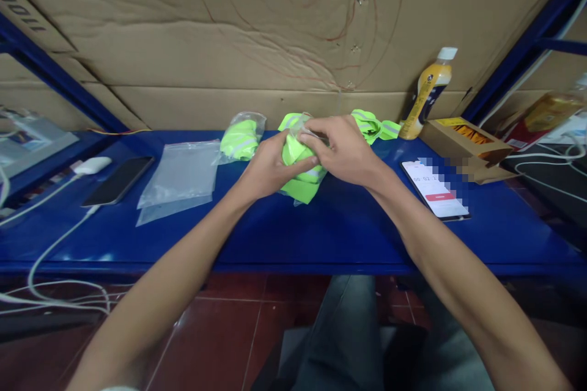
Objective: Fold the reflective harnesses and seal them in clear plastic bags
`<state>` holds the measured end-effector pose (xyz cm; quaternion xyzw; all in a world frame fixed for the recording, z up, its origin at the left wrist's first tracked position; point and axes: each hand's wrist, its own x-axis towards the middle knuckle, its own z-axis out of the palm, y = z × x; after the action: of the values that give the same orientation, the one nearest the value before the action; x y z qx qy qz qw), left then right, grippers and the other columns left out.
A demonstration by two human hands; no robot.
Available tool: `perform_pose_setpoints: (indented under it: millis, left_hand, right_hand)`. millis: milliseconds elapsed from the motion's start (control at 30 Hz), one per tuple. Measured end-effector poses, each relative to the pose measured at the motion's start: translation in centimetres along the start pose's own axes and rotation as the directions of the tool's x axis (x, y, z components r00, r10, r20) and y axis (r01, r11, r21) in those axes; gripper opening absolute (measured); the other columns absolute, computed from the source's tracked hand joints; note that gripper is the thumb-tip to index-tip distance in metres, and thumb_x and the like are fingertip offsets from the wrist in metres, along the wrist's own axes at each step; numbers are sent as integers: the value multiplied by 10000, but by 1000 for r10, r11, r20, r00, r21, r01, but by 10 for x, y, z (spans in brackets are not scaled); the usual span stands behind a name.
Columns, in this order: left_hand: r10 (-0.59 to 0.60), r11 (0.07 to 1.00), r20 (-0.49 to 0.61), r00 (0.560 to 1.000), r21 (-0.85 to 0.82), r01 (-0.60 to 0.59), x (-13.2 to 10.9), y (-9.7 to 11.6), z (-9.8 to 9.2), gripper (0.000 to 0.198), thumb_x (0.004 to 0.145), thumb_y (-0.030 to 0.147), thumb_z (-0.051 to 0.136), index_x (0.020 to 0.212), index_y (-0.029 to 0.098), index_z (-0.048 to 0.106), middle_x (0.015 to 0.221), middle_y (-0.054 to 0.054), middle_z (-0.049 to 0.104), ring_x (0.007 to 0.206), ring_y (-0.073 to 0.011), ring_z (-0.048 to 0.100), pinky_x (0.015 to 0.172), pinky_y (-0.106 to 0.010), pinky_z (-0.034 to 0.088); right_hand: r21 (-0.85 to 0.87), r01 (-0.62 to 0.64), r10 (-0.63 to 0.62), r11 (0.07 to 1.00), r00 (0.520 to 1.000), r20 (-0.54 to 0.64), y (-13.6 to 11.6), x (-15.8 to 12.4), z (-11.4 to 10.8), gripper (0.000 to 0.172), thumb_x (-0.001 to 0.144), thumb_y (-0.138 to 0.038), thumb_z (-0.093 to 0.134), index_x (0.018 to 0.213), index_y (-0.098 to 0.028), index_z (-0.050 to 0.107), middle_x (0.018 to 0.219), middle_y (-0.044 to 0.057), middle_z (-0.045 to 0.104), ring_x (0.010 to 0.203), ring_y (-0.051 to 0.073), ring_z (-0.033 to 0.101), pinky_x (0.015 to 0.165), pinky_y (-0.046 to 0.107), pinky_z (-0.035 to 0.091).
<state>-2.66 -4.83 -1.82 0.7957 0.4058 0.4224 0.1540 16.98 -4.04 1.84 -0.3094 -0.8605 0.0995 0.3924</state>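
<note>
Above the table (321, 235), the left hand (268, 166) grips the folded neon-green reflective garment (300, 186) from its left; the right hand (345, 149) pinches what looks like a clear bag (306, 129) over its top end.

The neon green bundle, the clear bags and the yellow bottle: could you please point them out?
neon green bundle (302, 188), head view, on its lower fold.
clear bags (180, 178), head view, middle of the top bag.
yellow bottle (427, 98), head view, on its body.
</note>
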Motion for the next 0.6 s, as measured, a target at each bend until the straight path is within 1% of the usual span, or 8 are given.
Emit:
perform_pose_setpoints:
  millis: [100, 133, 200, 300, 367, 467, 533, 600]
  left_hand:
    - [-9, 1000, -15, 1000, -8, 8, 2, -2, -4, 404, 898, 519, 805, 1125, 199, 711, 1122, -66, 789, 1074, -289, 717, 989, -407, 561]
    - [-22, 998, -12, 1000, -60, 21, 3, -2, -4, 393, 895, 529, 806, 1085, 199, 713, 1100, -65, 787, 1066, -287, 716, 985, -411, 567]
    - [-101, 962, 11, 995, -253, 100, 3, 0, -2, 401, 883, 562, 814, 1017, 198, 714, 1043, -67, 783, 1023, -280, 724, 921, -402, 591]
    - [-292, 774, 109, 950, -557, 302, 2, 6, 4, 424, 811, 552, 886, 956, 192, 714, 900, -53, 762, 854, -245, 736, 748, -354, 602]
    - [-373, 642, 143, 917, -674, 366, 1, 9, 7, 434, 725, 489, 950, 933, 190, 714, 826, -31, 743, 747, -213, 726, 674, -322, 595]
    - [-445, 551, 90, 891, -757, 352, 3, 8, 8, 453, 634, 356, 998, 958, 189, 729, 839, -17, 756, 705, -184, 729, 660, -294, 609]
    - [-485, 551, 26, 874, -767, 329, 4, 3, 4, 468, 611, 304, 1010, 972, 185, 737, 882, -26, 771, 723, -186, 743, 682, -299, 630]
    - [-502, 593, -73, 862, -754, 282, 7, -5, -3, 466, 595, 298, 1022, 938, 181, 730, 890, -31, 767, 736, -191, 745, 702, -313, 648]
  right_hand:
    - [-36, 25, -23, 999, 998, 56, -3, 13, 5, 335, 1023, -198, 592, 693, -219, 542, 666, -20, 504, 666, 155, 399, 704, 343, 296]
    - [-35, 32, -29, 999, 997, 69, -4, 17, 6, 312, 1022, -189, 588, 711, -217, 565, 677, -17, 527, 668, 157, 413, 702, 344, 294]
    - [-22, 37, -35, 999, 996, 85, -4, 24, 6, 287, 1032, -188, 574, 749, -209, 617, 716, -9, 592, 685, 159, 459, 704, 344, 306]
    - [-18, 31, -30, 999, 996, 90, -3, 29, 5, 300, 1052, -220, 574, 770, -197, 675, 738, -5, 645, 713, 157, 510, 726, 340, 356]
    - [-13, 11, -10, 1000, 997, 73, -1, 30, 6, 336, 1059, -284, 599, 745, -198, 681, 698, -7, 639, 703, 161, 523, 731, 344, 388]
    - [73, -15, 19, 997, 999, -50, 7, 29, 12, 298, 1034, -389, 677, 799, -208, 706, 772, 16, 729, 801, 202, 633, 790, 362, 472]
    - [109, -23, 44, 994, 980, -194, 16, 26, 17, 244, 1023, -444, 704, 930, -219, 727, 948, 50, 797, 955, 236, 691, 894, 389, 526]
    - [96, -42, 70, 994, 948, -309, 28, 21, 19, 222, 1032, -457, 681, 1042, -238, 715, 1097, 67, 806, 1032, 245, 698, 960, 414, 544]
